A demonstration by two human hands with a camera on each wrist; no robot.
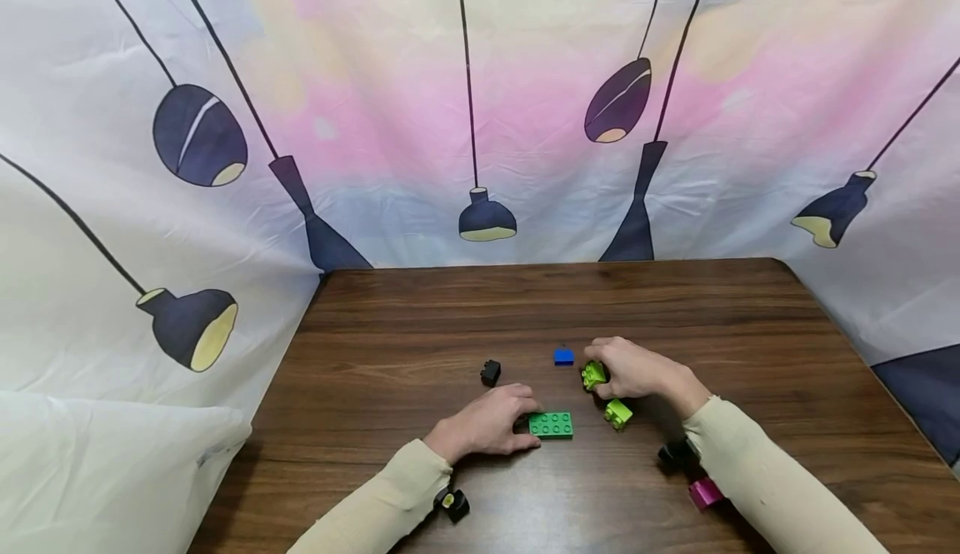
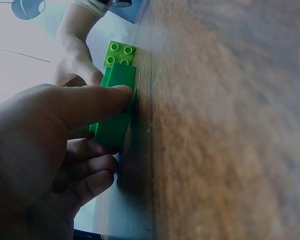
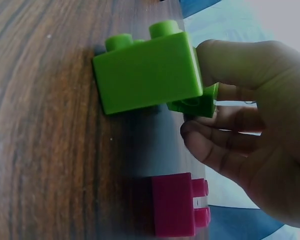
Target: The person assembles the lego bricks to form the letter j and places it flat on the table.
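Green flat brick lies on the worktop, studs up, touching the fingertips of the left hand; thumb and fingers pinch its near end, seen plainly in the left wrist view. Lime brick sits in the curled fingers of the right hand, low over the wood. A second lime brick lies just beside that wrist, between the two hands. Beyond: blue brick near the right hand, black brick beyond the left. Magenta brick lies by the right forearm.
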